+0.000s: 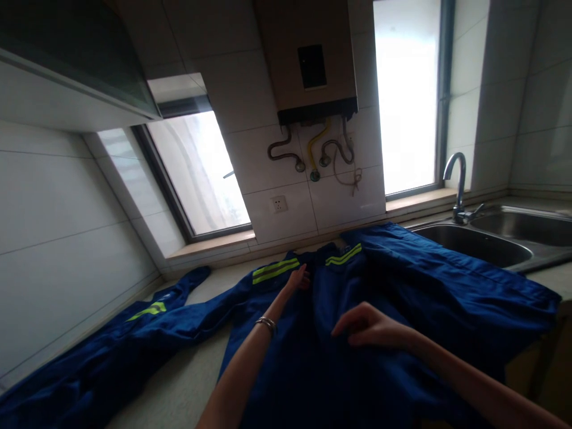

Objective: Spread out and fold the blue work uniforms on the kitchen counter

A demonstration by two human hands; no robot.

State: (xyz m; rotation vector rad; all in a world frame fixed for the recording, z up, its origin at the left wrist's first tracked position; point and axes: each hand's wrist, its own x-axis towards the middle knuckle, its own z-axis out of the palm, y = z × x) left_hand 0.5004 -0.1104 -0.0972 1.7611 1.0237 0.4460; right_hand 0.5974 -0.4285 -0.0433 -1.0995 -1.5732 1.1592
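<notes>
On the counter (187,369), blue jacket (295,369) lies spread. Left hand (298,277) half-curled near the collar (322,256), grip unclear; right hand (373,325) loosely curled over the jacket, seemingly empty. Probably straightening; next move calls for both hands on fabric.

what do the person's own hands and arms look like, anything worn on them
The left hand is gloveless, with a shiny, silver-toned bracelet of slim bands at its wrist. The right hand is gloveless too, with nothing visible around its wrist. Both forearms are uncovered as far as they show.
</notes>
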